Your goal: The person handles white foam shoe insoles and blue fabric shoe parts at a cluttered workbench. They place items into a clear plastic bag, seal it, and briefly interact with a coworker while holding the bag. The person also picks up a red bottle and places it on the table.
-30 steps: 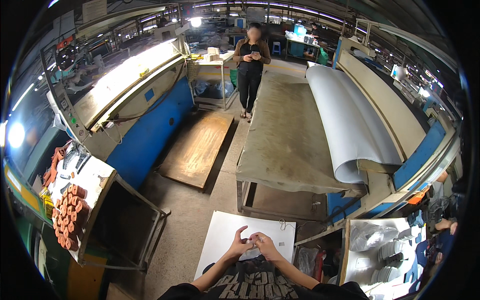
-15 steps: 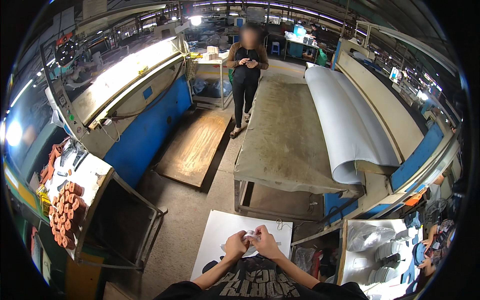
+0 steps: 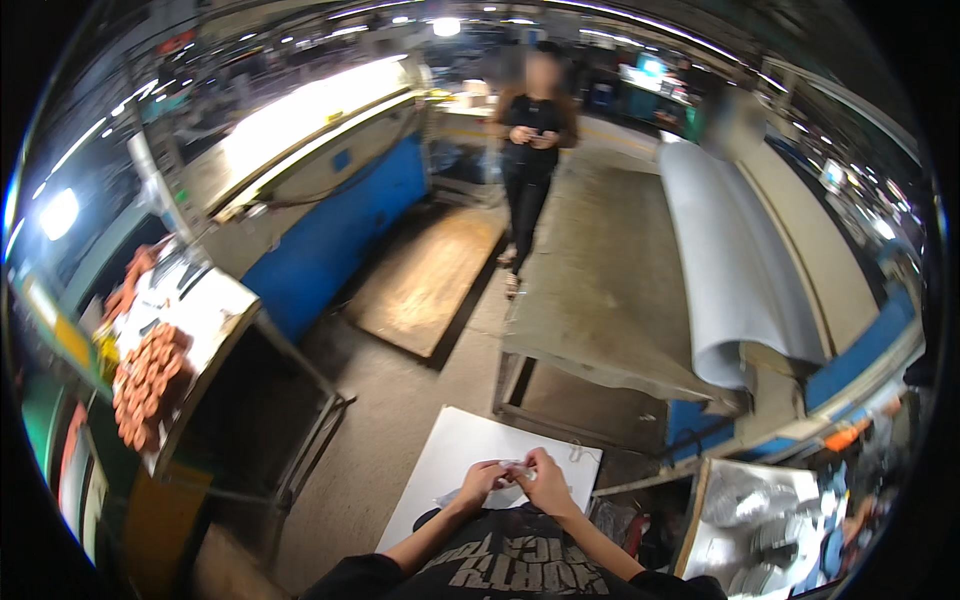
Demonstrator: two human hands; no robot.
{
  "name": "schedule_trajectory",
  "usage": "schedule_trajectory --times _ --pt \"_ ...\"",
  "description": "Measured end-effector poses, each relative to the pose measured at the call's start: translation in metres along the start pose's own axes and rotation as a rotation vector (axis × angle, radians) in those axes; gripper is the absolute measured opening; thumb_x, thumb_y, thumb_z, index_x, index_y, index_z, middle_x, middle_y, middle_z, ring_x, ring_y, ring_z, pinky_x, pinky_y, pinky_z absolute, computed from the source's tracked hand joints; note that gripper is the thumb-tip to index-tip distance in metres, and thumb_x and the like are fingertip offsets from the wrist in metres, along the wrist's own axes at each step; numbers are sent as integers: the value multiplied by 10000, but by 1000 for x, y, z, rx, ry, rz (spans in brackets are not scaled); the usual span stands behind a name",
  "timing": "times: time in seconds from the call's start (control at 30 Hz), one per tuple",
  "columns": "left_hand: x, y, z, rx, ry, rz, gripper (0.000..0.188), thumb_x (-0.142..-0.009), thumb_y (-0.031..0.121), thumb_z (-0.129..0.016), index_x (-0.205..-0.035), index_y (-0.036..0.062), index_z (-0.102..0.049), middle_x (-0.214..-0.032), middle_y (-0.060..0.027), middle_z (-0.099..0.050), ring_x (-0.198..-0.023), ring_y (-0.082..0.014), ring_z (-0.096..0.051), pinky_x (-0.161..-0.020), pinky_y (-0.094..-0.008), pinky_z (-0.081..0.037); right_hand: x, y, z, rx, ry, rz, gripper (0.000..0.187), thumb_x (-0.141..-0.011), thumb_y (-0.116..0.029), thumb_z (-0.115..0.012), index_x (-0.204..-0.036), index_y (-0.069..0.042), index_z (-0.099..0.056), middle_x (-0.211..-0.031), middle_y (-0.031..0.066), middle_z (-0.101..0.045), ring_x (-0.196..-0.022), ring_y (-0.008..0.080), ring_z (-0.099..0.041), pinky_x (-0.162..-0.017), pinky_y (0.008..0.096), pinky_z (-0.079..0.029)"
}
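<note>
Both hands meet over a white board (image 3: 428, 460) in front of my body. Between the fingertips is a small whitish, crumpled thing (image 3: 514, 468), too blurred to name. My left hand (image 3: 480, 486) is closed, its thumb and fingers pinching the thing from the left. From the right, my right hand (image 3: 544, 484) pinches it too, fingers bent and close together. A pale, clear-looking piece (image 3: 448, 498) lies on the board beside my left wrist; its kind cannot be made out.
Orange-brown rolled pieces (image 3: 150, 380) crowd a table at left. A long table (image 3: 600, 260) bears a large grey-white sheet roll (image 3: 745, 270). At lower right, a board (image 3: 715, 540) holds plastic and stacked pieces. A person (image 3: 535, 140) stands beyond, hands together. A wooden platform (image 3: 430, 275) lies on the floor.
The whole view has swung and tilted, shifting most surroundings rightward, and is now blurred. My hands stay together at the small whitish thing, with slightly changed finger positions.
</note>
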State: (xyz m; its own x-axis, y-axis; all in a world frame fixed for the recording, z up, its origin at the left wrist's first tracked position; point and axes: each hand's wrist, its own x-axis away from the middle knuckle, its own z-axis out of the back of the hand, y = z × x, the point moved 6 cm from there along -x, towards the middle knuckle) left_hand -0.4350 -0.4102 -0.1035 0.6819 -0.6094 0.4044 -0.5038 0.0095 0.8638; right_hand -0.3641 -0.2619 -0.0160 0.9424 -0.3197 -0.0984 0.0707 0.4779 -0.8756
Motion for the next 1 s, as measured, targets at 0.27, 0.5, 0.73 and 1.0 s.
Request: schedule_trajectory --times 0.27,0.5,0.73,1.0 --pt "40 44 11 94 203 -114 403 -1134 335 -556 -1033 13 -775 -895 -31 -728 -828 -114 -608 -749 -294 -497 -9 -39 -38 125 -263 169 375 -1020 -345 -722 -886 -4 -640 -806 212 -652 -714 389 -587 -683 491 -478" --pt "105 159 35 -527 697 -482 178 -978 231 -700 -941 111 -826 -893 -130 -766 -908 -272 -694 -826 -401 -557 -28 -158 -32 159 -313 411 278 -957 -111 -747 -733 -14 -615 -716 197 -642 -664 419 -644 -569 504 -452" --pt "90 117 154 -345 1123 50 298 -956 364 -619 -907 162 -833 -859 -81 -794 -927 -307 -753 -828 -484 -550 -6 -174 -78 100 -578 592 346 -982 -227 -726 -723 -27 -613 -684 215 -610 -641 420 -634 -599 499 -482" --pt "28 48 146 -370 688 -159 255 -1043 233 -607 -954 92 -800 -915 -72 -807 -928 -189 -736 -905 -363 -544 -17 -68 -72 -30 -489 10 383 -1037 -280 -697 -769 -7 -680 -572 83 -527 -542 143 -471 -536 361 -405"
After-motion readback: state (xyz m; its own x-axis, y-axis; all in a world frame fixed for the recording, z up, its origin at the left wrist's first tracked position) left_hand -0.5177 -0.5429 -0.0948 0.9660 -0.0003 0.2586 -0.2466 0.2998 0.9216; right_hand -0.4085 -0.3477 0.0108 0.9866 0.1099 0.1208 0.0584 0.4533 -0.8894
